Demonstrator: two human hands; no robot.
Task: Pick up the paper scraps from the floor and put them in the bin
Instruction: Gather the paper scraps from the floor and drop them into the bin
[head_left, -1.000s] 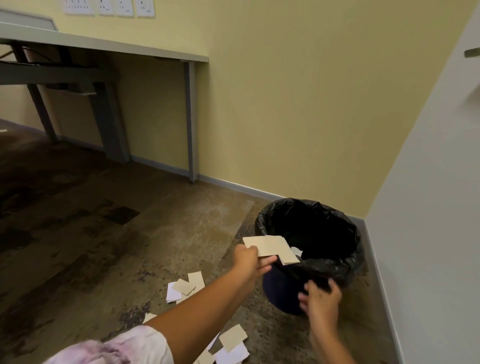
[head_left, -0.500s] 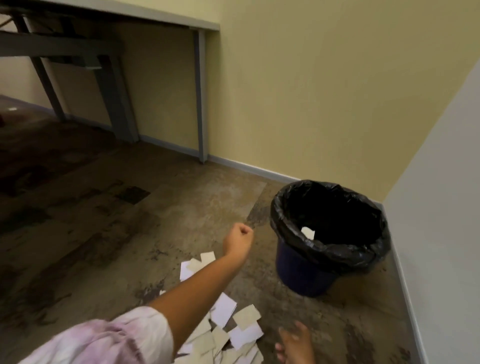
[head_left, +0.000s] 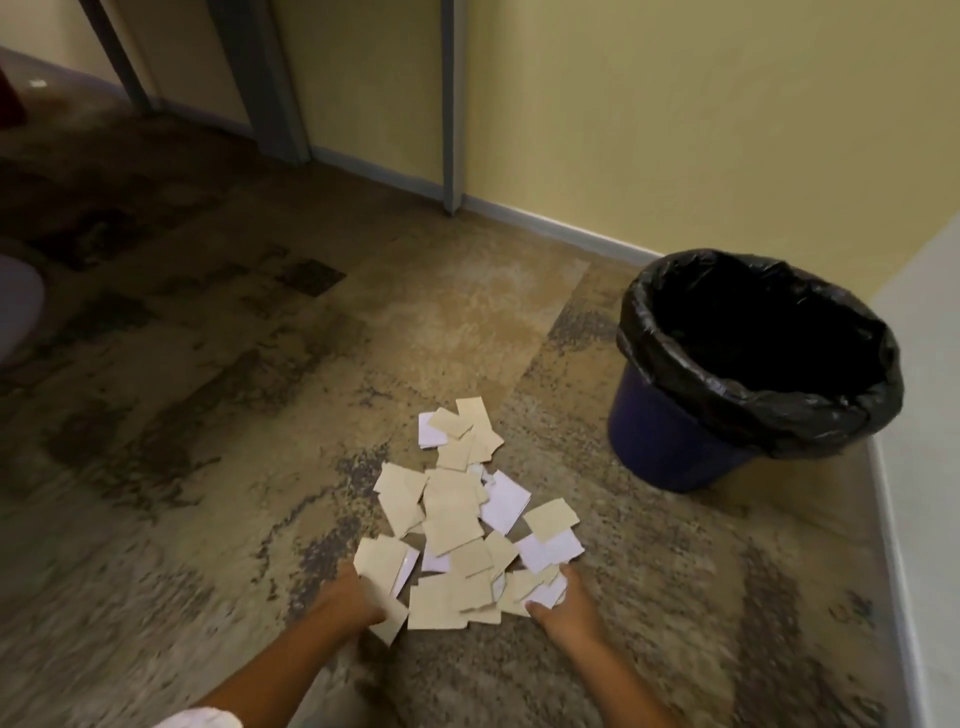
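A loose pile of tan and white paper scraps (head_left: 457, 525) lies on the mottled floor in front of me. My left hand (head_left: 345, 597) rests against the pile's lower left edge, its fingertips among the scraps. On the lower right edge, my right hand (head_left: 566, 603) touches the scraps with its fingers stretched forward. Neither hand has lifted anything. The blue bin (head_left: 670, 447), lined with a black bag, stands upright to the right of the pile, near the corner of the walls. Its inside is dark.
A yellow wall with a grey skirting board (head_left: 561, 228) runs behind the bin, and a pale wall (head_left: 924, 467) closes in the right side. Grey desk legs (head_left: 452, 104) stand at the back. A pale rounded object (head_left: 15, 312) sits at the left edge.
My left hand dropped its tan scraps into the bin, then came down to the pile. My right hand left the bin's rim and moved to the pile. The view tilted down.
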